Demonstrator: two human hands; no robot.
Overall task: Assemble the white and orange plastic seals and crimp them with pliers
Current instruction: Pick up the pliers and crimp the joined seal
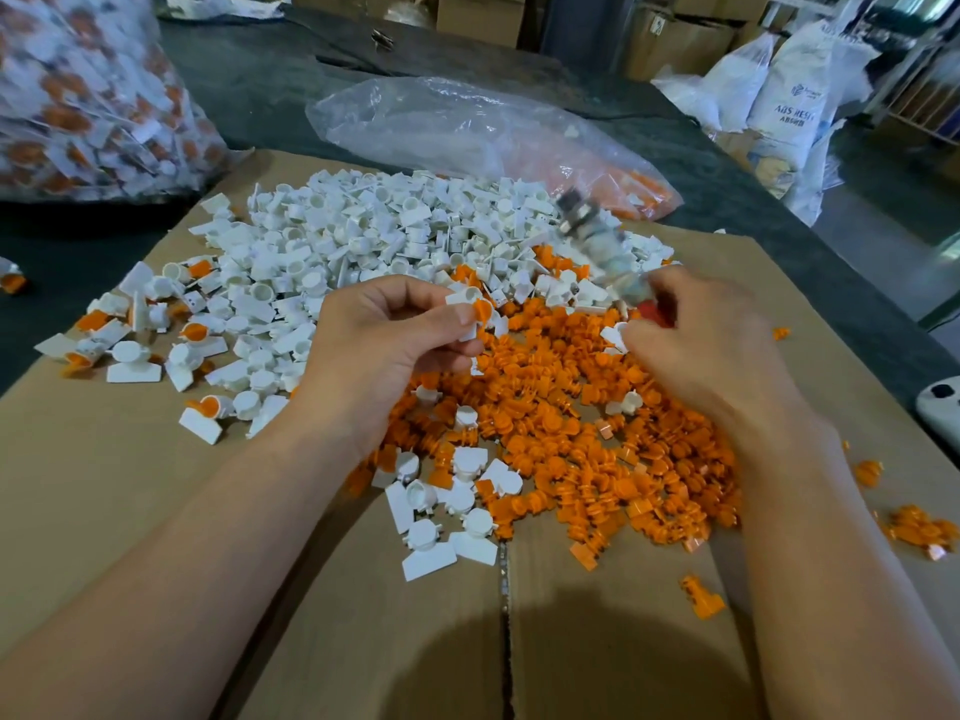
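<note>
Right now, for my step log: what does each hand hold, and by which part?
The left hand pinches a white-and-orange seal by its white body. The right hand grips the blurred pliers by their red handle.

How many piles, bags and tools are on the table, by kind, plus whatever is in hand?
white pile: 1
orange pile: 1
plastic bags: 2 (full bag, nearly empty bag)
pliers, blurred, in the right hand: 1
seal pinched in the left hand: 1
Total: 6
</note>
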